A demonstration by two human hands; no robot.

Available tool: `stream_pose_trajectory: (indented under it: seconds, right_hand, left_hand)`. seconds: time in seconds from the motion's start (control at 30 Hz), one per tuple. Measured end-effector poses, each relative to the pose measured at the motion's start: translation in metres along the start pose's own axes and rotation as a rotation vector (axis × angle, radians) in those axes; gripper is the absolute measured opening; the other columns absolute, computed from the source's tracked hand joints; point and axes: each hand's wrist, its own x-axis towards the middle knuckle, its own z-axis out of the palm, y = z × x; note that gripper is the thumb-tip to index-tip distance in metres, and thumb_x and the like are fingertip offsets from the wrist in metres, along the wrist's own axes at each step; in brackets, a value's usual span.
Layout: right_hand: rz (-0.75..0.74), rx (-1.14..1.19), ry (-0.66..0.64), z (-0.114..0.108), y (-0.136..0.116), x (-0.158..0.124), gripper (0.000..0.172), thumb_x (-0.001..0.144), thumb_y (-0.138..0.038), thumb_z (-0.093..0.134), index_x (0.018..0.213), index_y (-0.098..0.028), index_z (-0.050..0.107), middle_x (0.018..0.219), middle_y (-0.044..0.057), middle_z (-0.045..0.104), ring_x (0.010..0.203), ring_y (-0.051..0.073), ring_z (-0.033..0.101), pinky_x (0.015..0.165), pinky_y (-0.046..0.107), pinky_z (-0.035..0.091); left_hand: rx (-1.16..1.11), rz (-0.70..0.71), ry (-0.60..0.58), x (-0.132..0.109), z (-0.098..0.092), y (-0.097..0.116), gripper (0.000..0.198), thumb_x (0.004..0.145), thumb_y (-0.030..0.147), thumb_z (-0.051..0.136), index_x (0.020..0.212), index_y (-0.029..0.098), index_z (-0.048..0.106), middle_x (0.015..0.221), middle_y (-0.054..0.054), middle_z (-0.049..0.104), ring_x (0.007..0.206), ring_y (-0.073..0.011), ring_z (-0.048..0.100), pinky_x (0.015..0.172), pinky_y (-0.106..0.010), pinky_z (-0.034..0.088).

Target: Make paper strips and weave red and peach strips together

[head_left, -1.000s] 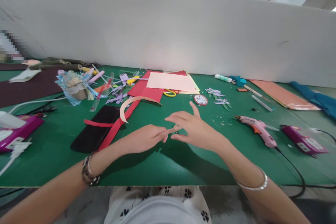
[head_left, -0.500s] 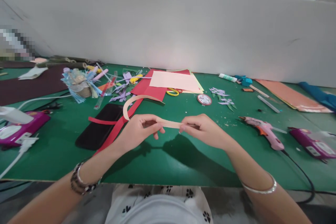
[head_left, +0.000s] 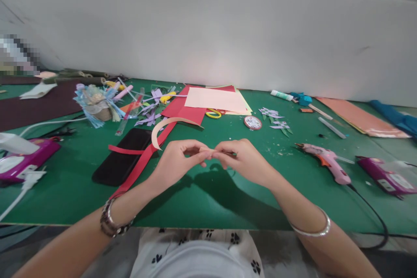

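Observation:
Over the front of the green table, both hands meet with their fingertips almost touching. A peach paper strip (head_left: 211, 152) is pinched there, mostly hidden by the fingers. My left hand (head_left: 179, 160) is closed on the strip from one side; my right hand (head_left: 246, 160) grips it from the other. A second, curled peach strip (head_left: 158, 128) arcs behind my left hand. Long red paper strips (head_left: 140, 166) run beside and partly under my left forearm, one crossing a black phone (head_left: 120, 163).
Pink and red sheets (head_left: 216, 99) lie behind the hands, with yellow-handled scissors (head_left: 213, 114) and a round white tin (head_left: 253, 122). To the right rests a pink glue gun (head_left: 329, 160) beside a purple power strip (head_left: 386, 174). Purple paper scraps (head_left: 151, 115) clutter the left.
My hands have come closer together, the right one moving left, and the stretch of peach strip visible between them has shortened to almost nothing.

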Motion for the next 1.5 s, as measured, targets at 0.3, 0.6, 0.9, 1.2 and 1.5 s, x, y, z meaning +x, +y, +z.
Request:
stream_pose_trajectory:
  seconds: [0.3,0.6,0.9,1.2,1.5]
  right_hand:
    - [0.059,0.071,0.001,-0.002,-0.001,-0.001,0.023,0.080,-0.028,0.046,0.071,-0.015,0.062,0.046,-0.004,0.052,0.040,0.004,0.039,0.042,0.016,0.029]
    - [0.080,0.128,-0.002,-0.009,-0.003,-0.003,0.022,0.078,-0.032,0.050,0.073,-0.015,0.063,0.047,-0.004,0.052,0.040,0.004,0.039,0.040,0.016,0.029]
    - [0.085,0.053,-0.018,-0.014,-0.003,-0.004,0.024,0.079,-0.031,0.048,0.068,-0.015,0.063,0.044,-0.005,0.051,0.036,0.003,0.035,0.039,0.016,0.027]
    - [0.117,0.017,-0.023,-0.020,0.000,-0.006,0.025,0.080,-0.031,0.047,0.069,-0.015,0.063,0.044,-0.006,0.052,0.032,0.002,0.033,0.037,0.015,0.027]
    - [0.184,0.067,0.029,-0.035,0.009,-0.014,0.021,0.077,-0.030,0.049,0.070,-0.015,0.062,0.044,-0.005,0.052,0.032,0.003,0.036,0.035,0.017,0.027]
  left_hand:
    - [-0.046,-0.023,0.051,-0.003,-0.004,0.001,0.017,0.072,0.030,0.056,0.071,0.015,0.064,0.068,-0.001,0.067,0.053,-0.0102,0.059,0.056,-0.019,0.046]
    - [-0.063,-0.054,0.101,-0.002,-0.006,0.004,0.016,0.070,0.030,0.060,0.070,0.014,0.064,0.067,-0.001,0.068,0.055,-0.0118,0.062,0.055,-0.019,0.047]
    - [-0.040,-0.068,0.108,-0.002,-0.009,0.004,0.018,0.071,0.031,0.057,0.071,0.014,0.065,0.069,-0.002,0.069,0.054,-0.0122,0.062,0.055,-0.019,0.048]
    - [0.018,-0.079,0.149,-0.004,-0.013,0.007,0.017,0.073,0.029,0.056,0.070,0.015,0.065,0.068,-0.002,0.069,0.054,-0.0123,0.063,0.054,-0.019,0.047]
    - [0.040,-0.065,0.254,-0.007,-0.026,0.001,0.019,0.072,0.031,0.055,0.068,0.015,0.064,0.067,-0.002,0.069,0.052,-0.0123,0.062,0.051,-0.019,0.045]
